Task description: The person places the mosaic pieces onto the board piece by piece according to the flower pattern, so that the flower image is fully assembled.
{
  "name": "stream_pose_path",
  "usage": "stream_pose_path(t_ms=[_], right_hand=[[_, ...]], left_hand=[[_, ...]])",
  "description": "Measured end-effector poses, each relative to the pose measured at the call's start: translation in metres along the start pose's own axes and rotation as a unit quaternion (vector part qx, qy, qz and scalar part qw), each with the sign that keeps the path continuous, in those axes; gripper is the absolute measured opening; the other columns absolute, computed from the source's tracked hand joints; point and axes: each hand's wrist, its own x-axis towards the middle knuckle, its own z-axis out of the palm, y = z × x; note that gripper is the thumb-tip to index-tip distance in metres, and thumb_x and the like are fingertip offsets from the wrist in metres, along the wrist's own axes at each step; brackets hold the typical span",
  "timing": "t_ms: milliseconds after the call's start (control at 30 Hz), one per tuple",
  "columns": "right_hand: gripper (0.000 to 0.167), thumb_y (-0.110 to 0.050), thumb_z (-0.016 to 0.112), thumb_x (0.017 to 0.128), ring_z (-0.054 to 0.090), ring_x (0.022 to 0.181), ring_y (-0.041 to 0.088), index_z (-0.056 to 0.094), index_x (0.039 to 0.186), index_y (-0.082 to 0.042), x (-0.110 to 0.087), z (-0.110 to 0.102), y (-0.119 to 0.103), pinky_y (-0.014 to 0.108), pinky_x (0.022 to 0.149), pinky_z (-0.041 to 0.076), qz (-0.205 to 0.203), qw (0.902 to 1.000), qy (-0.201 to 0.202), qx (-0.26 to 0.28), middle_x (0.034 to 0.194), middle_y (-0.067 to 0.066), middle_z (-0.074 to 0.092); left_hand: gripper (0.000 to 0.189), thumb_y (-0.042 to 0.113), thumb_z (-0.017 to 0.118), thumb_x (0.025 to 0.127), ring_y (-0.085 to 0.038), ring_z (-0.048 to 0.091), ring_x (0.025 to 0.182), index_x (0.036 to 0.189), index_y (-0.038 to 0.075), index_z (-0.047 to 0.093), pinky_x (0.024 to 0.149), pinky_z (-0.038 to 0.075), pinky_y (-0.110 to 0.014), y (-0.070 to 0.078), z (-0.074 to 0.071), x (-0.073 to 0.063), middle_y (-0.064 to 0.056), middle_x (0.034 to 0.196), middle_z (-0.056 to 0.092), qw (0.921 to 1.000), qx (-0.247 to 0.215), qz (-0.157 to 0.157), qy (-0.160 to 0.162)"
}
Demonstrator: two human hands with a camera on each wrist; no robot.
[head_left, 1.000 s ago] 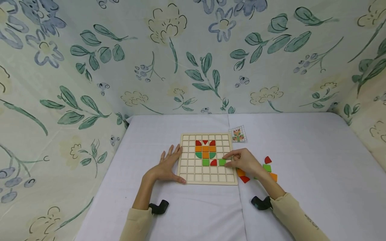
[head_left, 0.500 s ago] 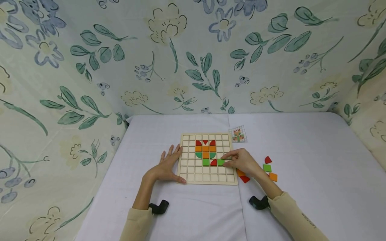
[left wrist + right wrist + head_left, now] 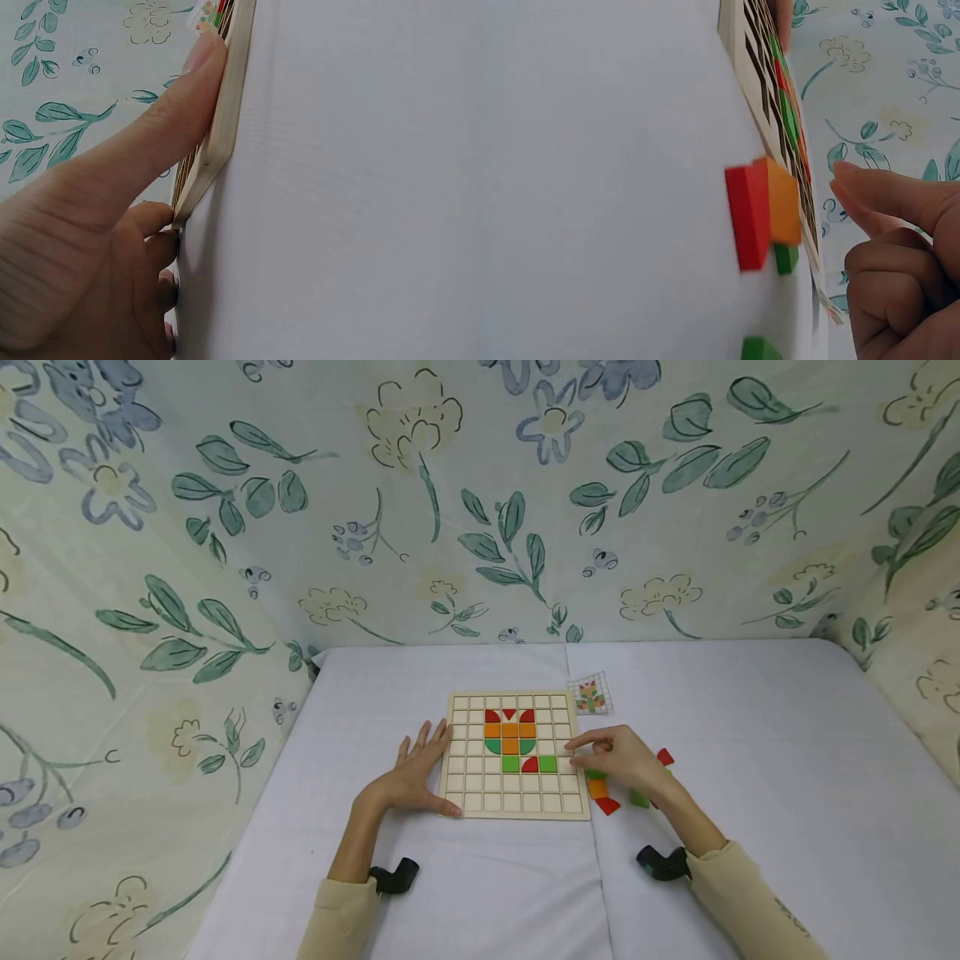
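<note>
The left hand (image 3: 411, 783) lies spread at the left edge of the board (image 3: 480, 785), thumb by the near-left corner. Toward the right edge, the rightmost green tile (image 3: 548, 764) looks placed; the next move likely calls for another piece. The right hand (image 3: 628, 762), empty, thumb and forefinger narrowly parted, partly hides the loose pieces (image 3: 597, 788).

Pale floral backdrop (image 3: 480, 506) (blue, green and yellow), creased white tablecloth (image 3: 757, 752)

green tile (image 3: 596, 774) partly behind right hand (image 3: 624, 757)
</note>
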Motion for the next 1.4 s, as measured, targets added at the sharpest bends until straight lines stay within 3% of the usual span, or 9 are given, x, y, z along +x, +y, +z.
stream_pose_path(t_ms=[333,700,1067,1400], right_hand=[[0.038,-0.023,0.077,0.093,0.028,0.052,0.011,0.073,0.126,-0.005,-0.025,-0.047,0.024,0.025,0.047,0.026,0.027,0.9989,0.037,-0.005,0.061,-0.004,0.028],[0.044,-0.033,0.075,0.096,0.035,0.063,0.015,0.071,0.129,-0.005,-0.048,-0.080,0.055,0.032,0.059,0.029,0.037,0.9943,0.087,-0.048,0.063,-0.004,0.032],[0.050,-0.034,0.077,0.094,0.037,0.066,0.016,0.068,0.133,-0.004,-0.050,-0.089,0.077,0.030,0.057,0.033,0.051,0.9922,0.100,-0.056,0.064,-0.002,0.037],[0.048,-0.020,0.075,0.094,0.035,0.059,0.010,0.065,0.135,0.002,-0.039,-0.093,0.085,0.031,0.052,0.030,0.041,0.9970,0.058,-0.030,0.062,-0.004,0.038]], left_hand=[[0.137,0.045,0.095,0.069,-0.033,-0.016,0.162,0.167,0.010,0.007,0.129,-0.011,-0.063,0.002,0.000,0.000,-0.006,0.176,-0.004,1.0000,-0.005,0.005,0.005],[0.136,0.045,0.095,0.070,-0.034,-0.016,0.162,0.167,0.009,0.008,0.129,-0.010,-0.063,0.002,0.000,0.001,-0.007,0.176,-0.004,1.0000,-0.004,0.005,0.008],[0.136,0.044,0.096,0.069,-0.035,-0.015,0.162,0.167,0.009,0.008,0.129,-0.010,-0.064,0.001,0.000,0.000,-0.008,0.176,-0.003,0.9999,-0.003,0.004,0.010],[0.136,0.044,0.096,0.069,-0.035,-0.015,0.162,0.167,0.010,0.008,0.129,-0.011,-0.063,0.002,0.000,-0.001,-0.007,0.177,-0.003,0.9999,-0.008,0.004,0.009]])
